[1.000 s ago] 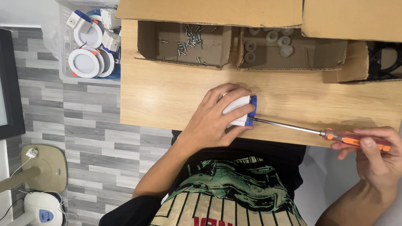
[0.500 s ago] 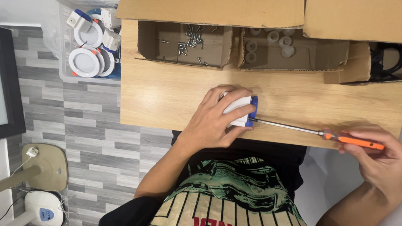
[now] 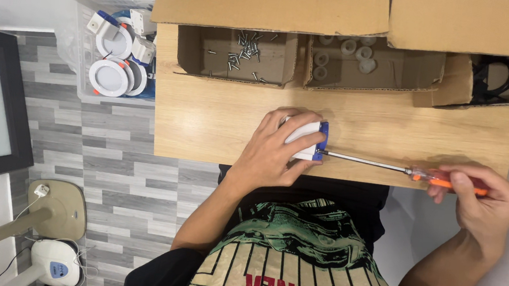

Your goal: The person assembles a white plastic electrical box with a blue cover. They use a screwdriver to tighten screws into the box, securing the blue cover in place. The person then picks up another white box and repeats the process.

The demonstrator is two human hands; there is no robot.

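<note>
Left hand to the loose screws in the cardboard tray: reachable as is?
Probably yes, but not freely: the left hand is clamped on the white and blue part. The screws lie just beyond it in an open-topped tray, with bare tabletop between.

Mostly covered by the left hand [image 3: 275,148]: the small white part with a blue end [image 3: 310,143], shape beneath not readable. Hidden inside the right hand [image 3: 482,203]: the rear of the orange screwdriver handle [image 3: 441,179]. Too small to tell: the screwdriver tip's seating. Cut off at the right edge: black pieces in the cardboard box [image 3: 506,76].
</note>
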